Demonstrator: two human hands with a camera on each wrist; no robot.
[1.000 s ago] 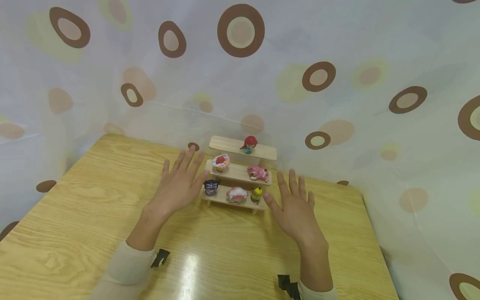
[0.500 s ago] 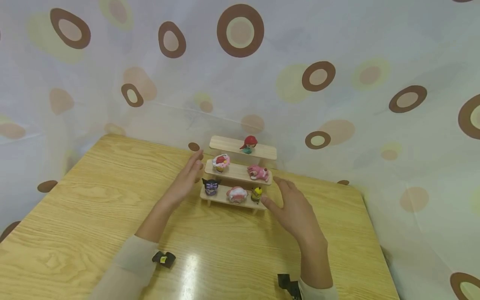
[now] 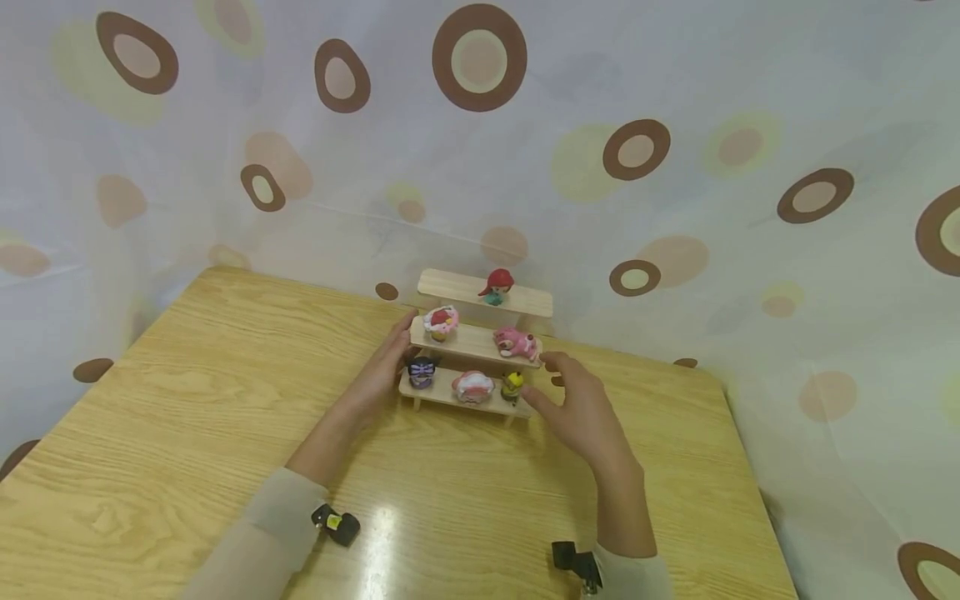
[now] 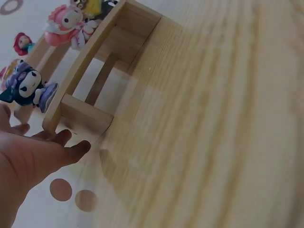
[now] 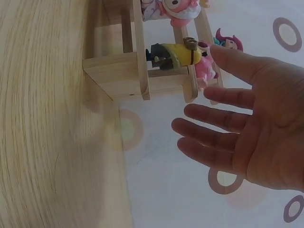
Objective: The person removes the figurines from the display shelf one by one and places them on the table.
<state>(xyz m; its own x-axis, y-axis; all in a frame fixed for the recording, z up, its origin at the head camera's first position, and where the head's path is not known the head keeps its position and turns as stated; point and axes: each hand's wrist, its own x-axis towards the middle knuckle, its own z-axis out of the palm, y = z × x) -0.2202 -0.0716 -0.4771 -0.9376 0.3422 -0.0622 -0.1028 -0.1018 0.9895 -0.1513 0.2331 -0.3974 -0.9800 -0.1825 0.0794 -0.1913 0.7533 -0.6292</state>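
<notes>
A three-tier wooden display stand (image 3: 471, 340) holds several small figurines. My left hand (image 3: 378, 375) is at the stand's left end; in the left wrist view its fingertips (image 4: 78, 149) come right up to the end panel, below the black-and-purple figurine (image 4: 29, 88). Off the right end, my right hand (image 3: 588, 417) has its fingers spread and slightly bent, with nothing in the palm. Its thumb overlaps the bottom tier near a yellow minion figurine (image 3: 512, 385). A pink-and-white figurine (image 3: 473, 387) sits mid-tier there. Above are a pink bear figurine (image 3: 514, 342) and a red-haired figurine (image 3: 498, 285).
The stand is near the back edge of a wood-grain table (image 3: 187, 433). Behind hangs a pale sheet (image 3: 360, 183) printed with brown rings. Another pink-and-white figurine (image 3: 441, 322) occupies the middle tier's left. Small black devices (image 3: 337, 523) are strapped at both wrists.
Both hands have come in toward the stand's ends. The left turned from palm-down and spread to sideways at the left end; the right bent its fingers and moved slightly left. The figurines stayed put.
</notes>
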